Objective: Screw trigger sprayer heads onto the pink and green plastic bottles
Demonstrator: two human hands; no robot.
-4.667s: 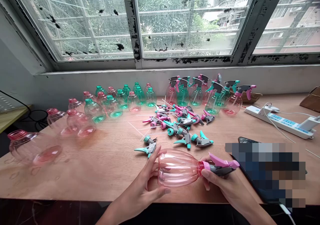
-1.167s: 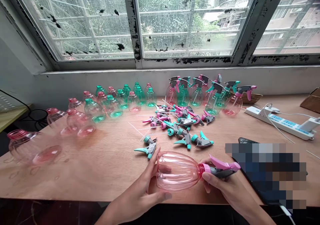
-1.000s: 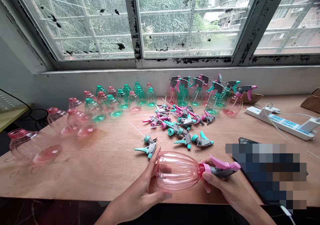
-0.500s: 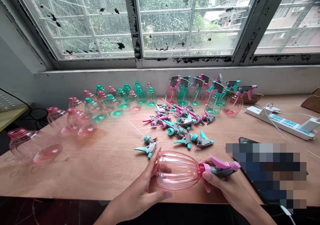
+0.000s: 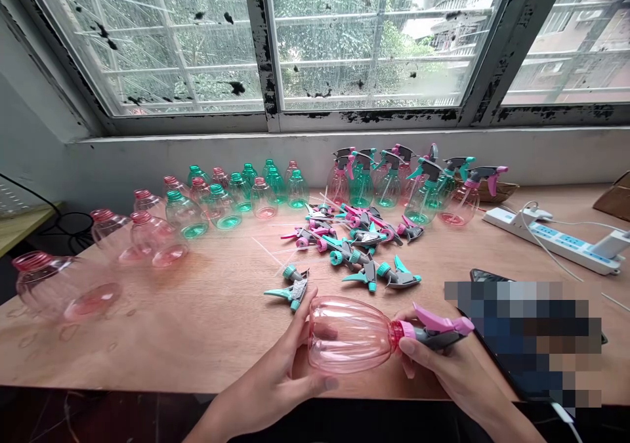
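A clear pink spray bottle [image 5: 349, 335] lies sideways in the air above the table's front edge, held between both hands. My left hand [image 5: 280, 367] is wrapped round its base. My right hand [image 5: 428, 361] grips the neck, fingers on the pink collar of the grey and pink trigger sprayer [image 5: 440, 328], which sits on the bottle's mouth and points right. Just beyond my left fingertips lies a grey and teal sprayer head [image 5: 293, 289]. Behind the bottle spreads a pile of loose sprayer heads [image 5: 364, 233] with thin clear tubes.
Open pink and green bottles [image 5: 229, 210] stand at the left and back. Several bottles with sprayers fitted [image 5: 426, 197] stand at back right. A white power strip [image 5: 551, 239] with cables lies at right, and a dark, partly blurred-out tablet [image 5: 492, 277] nearer me.
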